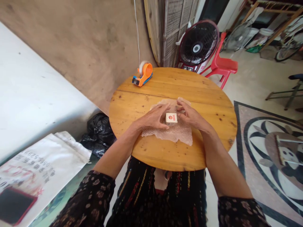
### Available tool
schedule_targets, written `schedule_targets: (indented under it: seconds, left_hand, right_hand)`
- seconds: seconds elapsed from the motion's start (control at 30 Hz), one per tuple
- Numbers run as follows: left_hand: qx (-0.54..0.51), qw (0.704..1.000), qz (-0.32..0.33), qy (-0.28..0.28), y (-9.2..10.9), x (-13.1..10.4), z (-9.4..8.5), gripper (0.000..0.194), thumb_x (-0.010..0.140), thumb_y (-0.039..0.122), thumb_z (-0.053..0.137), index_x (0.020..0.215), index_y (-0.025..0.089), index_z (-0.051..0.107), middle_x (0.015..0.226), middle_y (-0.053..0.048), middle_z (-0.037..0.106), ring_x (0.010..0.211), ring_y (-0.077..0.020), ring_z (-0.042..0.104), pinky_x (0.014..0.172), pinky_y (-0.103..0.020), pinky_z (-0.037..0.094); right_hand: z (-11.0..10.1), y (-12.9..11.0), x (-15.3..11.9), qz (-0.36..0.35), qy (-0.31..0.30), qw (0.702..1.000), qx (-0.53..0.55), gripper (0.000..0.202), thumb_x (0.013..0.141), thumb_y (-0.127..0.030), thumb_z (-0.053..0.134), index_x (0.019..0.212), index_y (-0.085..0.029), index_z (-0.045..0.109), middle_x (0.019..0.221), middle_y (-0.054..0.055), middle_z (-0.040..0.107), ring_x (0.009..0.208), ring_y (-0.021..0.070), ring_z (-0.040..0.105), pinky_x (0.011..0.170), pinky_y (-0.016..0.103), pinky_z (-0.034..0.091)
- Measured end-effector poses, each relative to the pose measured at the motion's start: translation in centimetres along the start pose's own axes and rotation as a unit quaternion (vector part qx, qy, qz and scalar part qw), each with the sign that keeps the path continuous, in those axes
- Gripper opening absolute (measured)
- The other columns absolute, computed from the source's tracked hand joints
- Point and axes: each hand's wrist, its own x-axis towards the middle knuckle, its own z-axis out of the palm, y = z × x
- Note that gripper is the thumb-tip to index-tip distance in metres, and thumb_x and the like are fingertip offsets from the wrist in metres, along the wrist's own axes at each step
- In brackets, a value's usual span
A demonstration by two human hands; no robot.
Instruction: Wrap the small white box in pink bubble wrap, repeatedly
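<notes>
A small white box with red print (171, 118) rests on a sheet of bubble wrap (174, 134), which lies spread over the round wooden table. On the box's left side is my left hand (157, 117), its fingers stretched out and the thumb apart, close to the box. My right hand (189, 115) is at the other side, fingers spread and slightly curved over the wrap. Neither hand grips the box. Whether the fingertips touch the bubble wrap I cannot tell.
An orange tape dispenser (146, 74) stands at the far left of the wooden table (210, 94). Behind the table are a fan (196, 47) and a red plastic chair (223, 64). A black plastic bag (98, 132) and a white sack (47, 157) lie at the left.
</notes>
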Motion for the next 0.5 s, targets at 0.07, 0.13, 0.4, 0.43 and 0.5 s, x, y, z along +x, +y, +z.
schedule_targets:
  seconds: [0.07, 0.13, 0.4, 0.43, 0.5]
  left_hand:
    - [-0.012, 1.0, -0.008, -0.005, 0.04, 0.0, 0.08, 0.114, 0.072, 0.06, 0.072, 0.157, 0.012, 0.013, 0.159, -0.02, 0.029, 0.15, -0.0361, 0.021, 0.12, -0.053, 0.024]
    - [-0.019, 1.0, -0.009, -0.007, 0.17, 0.03, 0.09, 0.116, 0.07, 0.06, 0.073, 0.156, 0.01, 0.014, 0.159, -0.022, 0.028, 0.15, -0.0372, 0.021, 0.12, -0.054, 0.024]
    - [-0.025, 1.0, -0.013, -0.012, 0.37, 0.21, -0.02, 0.115, 0.067, 0.061, 0.075, 0.154, 0.011, 0.02, 0.157, -0.023, 0.03, 0.148, -0.0389, 0.024, 0.119, -0.054, 0.024]
    - [-0.028, 0.999, -0.012, -0.012, 0.33, 0.24, -0.01, 0.113, 0.067, 0.061, 0.075, 0.153, 0.011, 0.022, 0.157, -0.023, 0.031, 0.147, -0.0392, 0.026, 0.118, -0.054, 0.025]
    - [-0.03, 0.999, -0.011, -0.013, 0.22, 0.27, 0.04, 0.111, 0.066, 0.061, 0.075, 0.153, 0.013, 0.025, 0.156, -0.023, 0.032, 0.146, -0.0396, 0.028, 0.117, -0.055, 0.026]
  right_hand:
    - [-0.08, -0.06, -0.02, 0.002, 0.0, 1.0, 0.003, 0.072, 0.079, -0.026, 0.053, 0.15, -0.023, 0.037, 0.144, 0.013, 0.053, 0.118, 0.0318, 0.061, 0.097, 0.053, 0.051]
    - [-0.17, -0.18, -0.04, 0.009, 0.001, 1.0, 0.003, 0.073, 0.079, -0.025, 0.051, 0.15, -0.022, 0.036, 0.145, 0.014, 0.052, 0.118, 0.032, 0.061, 0.098, 0.054, 0.051]
    - [-0.11, -0.65, 0.02, 0.004, 0.008, 1.0, 0.012, 0.071, 0.078, -0.024, 0.051, 0.148, -0.021, 0.04, 0.15, 0.016, 0.047, 0.121, 0.0332, 0.06, 0.097, 0.055, 0.051]
    - [-0.06, -0.65, 0.05, 0.003, 0.01, 1.0, 0.014, 0.07, 0.078, -0.024, 0.052, 0.147, -0.021, 0.041, 0.151, 0.015, 0.046, 0.121, 0.0334, 0.059, 0.096, 0.055, 0.051]
    - [-0.01, -0.7, 0.12, 0.001, 0.015, 1.0, 0.021, 0.07, 0.077, -0.024, 0.054, 0.146, -0.022, 0.042, 0.15, 0.015, 0.048, 0.121, 0.0333, 0.06, 0.096, 0.055, 0.052]
